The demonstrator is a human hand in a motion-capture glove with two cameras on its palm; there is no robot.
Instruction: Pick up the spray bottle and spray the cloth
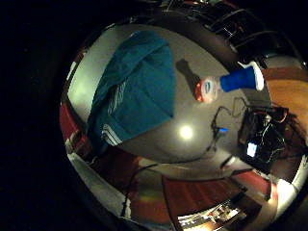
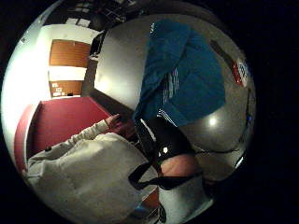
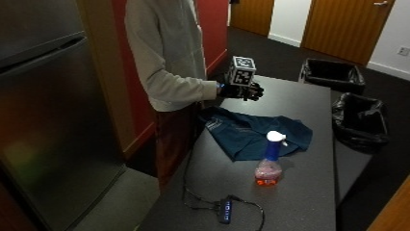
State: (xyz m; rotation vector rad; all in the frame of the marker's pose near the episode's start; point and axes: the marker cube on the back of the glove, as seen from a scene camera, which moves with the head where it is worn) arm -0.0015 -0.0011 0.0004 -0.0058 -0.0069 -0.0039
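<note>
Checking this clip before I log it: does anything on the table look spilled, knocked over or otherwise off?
Nothing stands out. The spray bottle stands upright on the table beside the cloth, which lies rumpled but dry-looking. No liquid shows on the table. The gloved hand hovers above the cloth, holding nothing.

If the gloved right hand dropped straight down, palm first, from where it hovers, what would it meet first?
Most likely the blue cloth: it fills the middle of both palm views. The right hand would miss the spray bottle, though depth is uncertain.
</note>
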